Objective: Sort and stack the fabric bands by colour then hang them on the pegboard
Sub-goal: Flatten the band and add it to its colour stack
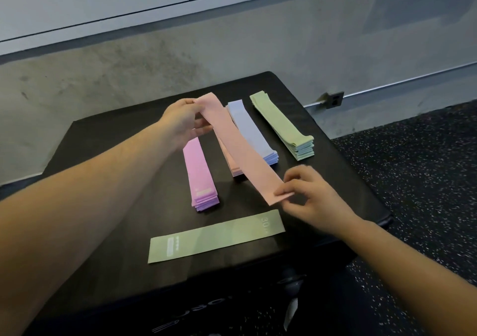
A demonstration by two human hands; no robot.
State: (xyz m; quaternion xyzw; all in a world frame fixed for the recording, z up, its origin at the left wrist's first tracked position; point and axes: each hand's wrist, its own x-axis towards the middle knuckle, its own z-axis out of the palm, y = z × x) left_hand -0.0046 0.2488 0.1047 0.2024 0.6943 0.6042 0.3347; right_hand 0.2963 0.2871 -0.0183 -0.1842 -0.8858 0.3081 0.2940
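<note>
Our left hand (180, 121) pinches the far end of a flat peach fabric band (240, 147), and our right hand (313, 198) pinches its near end, both arms reaching forward. The band hangs taut above the peach stack (228, 162), its long axis running away from us. Beside it on the matte black worktop (103, 149) lie purple (201, 175), blue (251, 134) and green stacks (282, 125); a single green band (216, 240) lies crosswise nearest us.
</note>
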